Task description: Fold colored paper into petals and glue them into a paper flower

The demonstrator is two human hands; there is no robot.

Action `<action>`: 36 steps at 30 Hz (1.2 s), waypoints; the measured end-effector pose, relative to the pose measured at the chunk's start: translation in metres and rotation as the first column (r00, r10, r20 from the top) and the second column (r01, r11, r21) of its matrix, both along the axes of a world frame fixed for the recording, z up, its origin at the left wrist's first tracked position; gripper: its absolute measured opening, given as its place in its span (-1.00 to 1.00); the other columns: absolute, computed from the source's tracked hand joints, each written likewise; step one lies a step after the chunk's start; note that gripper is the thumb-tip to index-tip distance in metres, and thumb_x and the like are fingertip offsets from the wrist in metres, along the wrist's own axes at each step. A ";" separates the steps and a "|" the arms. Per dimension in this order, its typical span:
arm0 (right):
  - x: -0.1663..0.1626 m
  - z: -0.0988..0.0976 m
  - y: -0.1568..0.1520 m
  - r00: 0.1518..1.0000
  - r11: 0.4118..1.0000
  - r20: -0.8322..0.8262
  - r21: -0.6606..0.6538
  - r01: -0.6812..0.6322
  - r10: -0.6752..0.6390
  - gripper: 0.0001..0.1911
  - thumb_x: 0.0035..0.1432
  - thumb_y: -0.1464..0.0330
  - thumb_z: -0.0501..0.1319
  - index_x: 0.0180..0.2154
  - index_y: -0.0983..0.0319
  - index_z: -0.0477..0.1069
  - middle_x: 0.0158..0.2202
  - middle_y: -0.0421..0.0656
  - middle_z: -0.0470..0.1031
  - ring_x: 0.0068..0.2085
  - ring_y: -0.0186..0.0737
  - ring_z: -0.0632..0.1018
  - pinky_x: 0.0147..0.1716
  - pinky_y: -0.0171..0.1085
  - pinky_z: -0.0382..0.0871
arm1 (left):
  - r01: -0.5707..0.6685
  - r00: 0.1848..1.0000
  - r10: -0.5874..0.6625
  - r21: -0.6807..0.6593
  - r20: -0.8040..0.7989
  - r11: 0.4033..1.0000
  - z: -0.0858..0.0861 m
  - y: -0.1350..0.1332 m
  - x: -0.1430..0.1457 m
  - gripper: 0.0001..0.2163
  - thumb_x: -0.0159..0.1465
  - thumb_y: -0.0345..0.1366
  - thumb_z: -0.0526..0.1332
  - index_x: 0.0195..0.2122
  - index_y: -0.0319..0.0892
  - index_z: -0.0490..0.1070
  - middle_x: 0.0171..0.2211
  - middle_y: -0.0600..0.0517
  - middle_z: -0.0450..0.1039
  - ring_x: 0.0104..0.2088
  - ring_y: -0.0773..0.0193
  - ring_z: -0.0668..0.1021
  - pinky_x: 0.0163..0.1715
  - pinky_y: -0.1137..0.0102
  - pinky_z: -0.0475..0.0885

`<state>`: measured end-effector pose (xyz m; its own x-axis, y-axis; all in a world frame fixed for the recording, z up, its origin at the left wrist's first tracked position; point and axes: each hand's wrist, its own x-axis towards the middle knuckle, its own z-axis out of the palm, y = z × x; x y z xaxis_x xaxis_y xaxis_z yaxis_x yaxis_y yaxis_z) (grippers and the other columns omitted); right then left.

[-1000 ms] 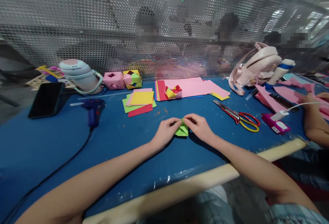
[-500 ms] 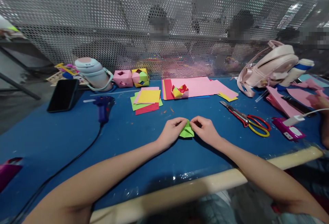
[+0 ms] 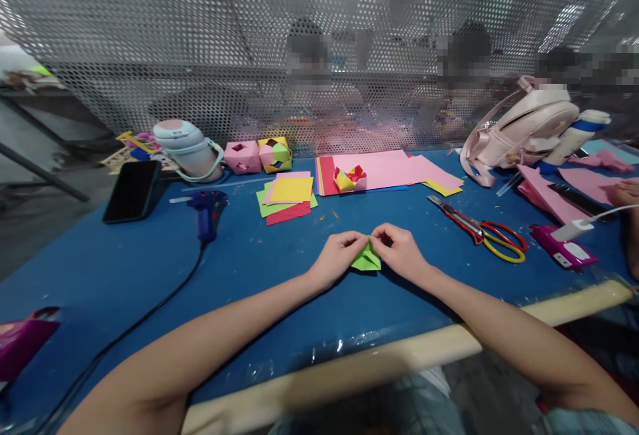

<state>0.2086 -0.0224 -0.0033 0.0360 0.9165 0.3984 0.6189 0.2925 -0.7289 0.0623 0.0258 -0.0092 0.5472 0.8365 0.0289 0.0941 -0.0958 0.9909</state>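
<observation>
A small folded piece of green paper [image 3: 367, 259] is held between my two hands, just above the blue table [image 3: 259, 289]. My left hand [image 3: 338, 257] pinches its upper left part between thumb and fingers. My right hand [image 3: 399, 252] pinches the upper right part, with the fingertips of both hands almost meeting. The fingers hide the top of the paper; its lower part shows creases and a flap. Beyond my hands sits a partly assembled red and yellow folded-paper piece [image 3: 350, 179], resting on pink paper sheets [image 3: 384, 163].
Left lie a blue glue gun [image 3: 204, 212], a phone [image 3: 132, 190] and a tumbler [image 3: 187, 149]. Paper cubes [image 3: 243, 157] stand behind stacked coloured squares [image 3: 291, 190]. Right are scissors [image 3: 502, 241], a cutter [image 3: 456, 219], a purple power strip [image 3: 564, 247], a backpack [image 3: 529, 126] and another person's hand [image 3: 628, 192].
The view has shifted slightly, so things at the left appear a little further right. My fingertips have drawn closer together at the top of the green paper.
</observation>
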 end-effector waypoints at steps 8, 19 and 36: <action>0.002 -0.004 0.003 0.999 0.998 0.021 0.044 -0.038 0.037 -0.91 0.07 0.45 0.11 -0.44 0.26 0.37 -0.51 -0.23 0.36 -0.48 -0.37 0.38 -0.46 -0.39 0.23 | 0.097 0.995 -0.097 0.007 -0.023 0.995 -0.005 0.003 -0.001 -0.72 0.13 -0.16 0.12 -0.37 -0.28 0.48 -0.46 0.04 0.47 -0.44 0.32 0.44 -0.40 0.47 0.32; 0.002 -0.003 0.000 0.989 0.984 0.118 0.141 -0.107 0.091 -0.87 0.14 0.45 0.07 -0.40 0.27 0.36 -0.44 -0.19 0.39 -0.38 -0.35 0.40 -0.35 -0.38 0.25 | 0.149 0.987 -0.141 0.108 -0.077 0.983 -0.014 0.007 -0.001 -0.85 0.06 -0.28 0.18 -0.40 -0.26 0.40 -0.50 0.11 0.38 -0.47 0.38 0.39 -0.43 0.51 0.30; 0.000 -0.010 0.004 0.979 0.996 0.204 -0.087 0.007 0.011 -0.88 0.13 0.38 0.09 -0.43 0.26 0.33 -0.58 -0.28 0.30 -0.55 -0.40 0.31 -0.54 -0.41 0.11 | -0.048 0.996 0.066 0.237 -0.067 0.970 -0.016 0.013 0.000 -0.86 0.08 -0.28 0.16 -0.39 -0.24 0.41 -0.46 0.07 0.40 -0.43 0.35 0.40 -0.42 0.49 0.29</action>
<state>0.2088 -0.0182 -0.0133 -0.0391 0.9481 0.3157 0.7567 0.2344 -0.6103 0.0622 0.0385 -0.0248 0.5067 0.8410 0.1897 0.1779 -0.3173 0.9315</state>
